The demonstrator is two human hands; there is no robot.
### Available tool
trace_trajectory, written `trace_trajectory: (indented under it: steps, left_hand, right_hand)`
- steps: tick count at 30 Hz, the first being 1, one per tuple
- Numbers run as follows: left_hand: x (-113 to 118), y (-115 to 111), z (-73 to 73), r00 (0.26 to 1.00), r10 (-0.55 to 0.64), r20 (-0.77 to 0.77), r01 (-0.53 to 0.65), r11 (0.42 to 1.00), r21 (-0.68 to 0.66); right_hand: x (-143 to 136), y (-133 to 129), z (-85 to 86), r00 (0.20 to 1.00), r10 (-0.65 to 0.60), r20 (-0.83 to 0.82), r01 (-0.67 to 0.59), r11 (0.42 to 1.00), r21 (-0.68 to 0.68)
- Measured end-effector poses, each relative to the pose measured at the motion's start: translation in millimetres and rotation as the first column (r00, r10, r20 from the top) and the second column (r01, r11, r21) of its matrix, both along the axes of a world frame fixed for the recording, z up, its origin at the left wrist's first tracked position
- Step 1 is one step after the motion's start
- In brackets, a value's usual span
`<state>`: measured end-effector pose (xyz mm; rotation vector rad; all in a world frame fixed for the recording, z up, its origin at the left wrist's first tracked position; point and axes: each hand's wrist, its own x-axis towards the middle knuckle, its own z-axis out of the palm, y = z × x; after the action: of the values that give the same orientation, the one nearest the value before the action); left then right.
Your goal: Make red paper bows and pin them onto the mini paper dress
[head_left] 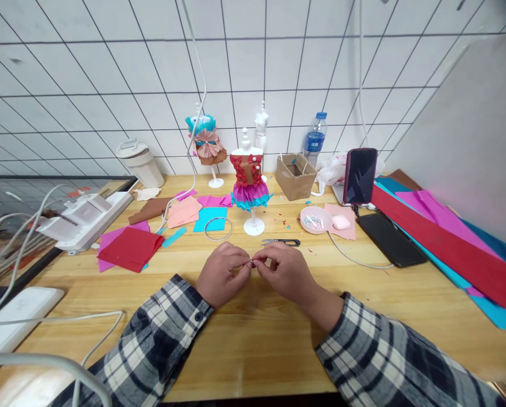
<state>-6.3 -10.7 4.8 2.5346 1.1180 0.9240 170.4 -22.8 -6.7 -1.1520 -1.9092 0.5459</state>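
Note:
My left hand [224, 272] and my right hand [287, 272] meet at the fingertips above the middle of the table. Both are closed in a pinch around something tiny and pale, too small to name. Just beyond my right hand lies a pair of black-handled thread snips [282, 242]. Past my left hand are a thin metal ring [213, 237] and a turquoise paper square [209, 213]. Straight ahead stands a small mannequin [247, 175] in a red bodice with white beads and a ruffled purple and turquoise skirt.
Behind are a second dressed mannequin [207, 144], a bare white one [261, 125], a cardboard box [296, 180] and a water bottle [314, 137]. A pink bowl [307, 225], phone [360, 175] and coloured strips [443, 243] lie right. Red sheets [132, 249] and a power strip [86, 226] lie left.

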Motion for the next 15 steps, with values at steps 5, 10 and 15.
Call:
trace_trajectory:
  steps: [5, 10, 15]
  left_hand:
    - [-0.4, -0.6, -2.0, 1.0, -0.002, 0.014, 0.002, 1.0, -0.023]
    - [-1.4, -0.3, -2.7, 0.999, 0.016, 0.042, -0.014, 0.999, -0.049]
    - [-1.4, 0.7, -1.3, 0.999, -0.001, 0.036, 0.003, 0.998, -0.07]
  right_hand:
    - [-1.6, 2.4, -0.1, 0.999, -0.022, -0.042, 0.019, 0.998, -0.057]
    - [0.4, 3.4, -0.1, 0.998, 0.025, -0.06, -0.03, 0.996, -0.085]
    - [2.8, 4.1, -1.4, 0.999, 0.03, -0.012, -0.03, 0.999, -0.02]
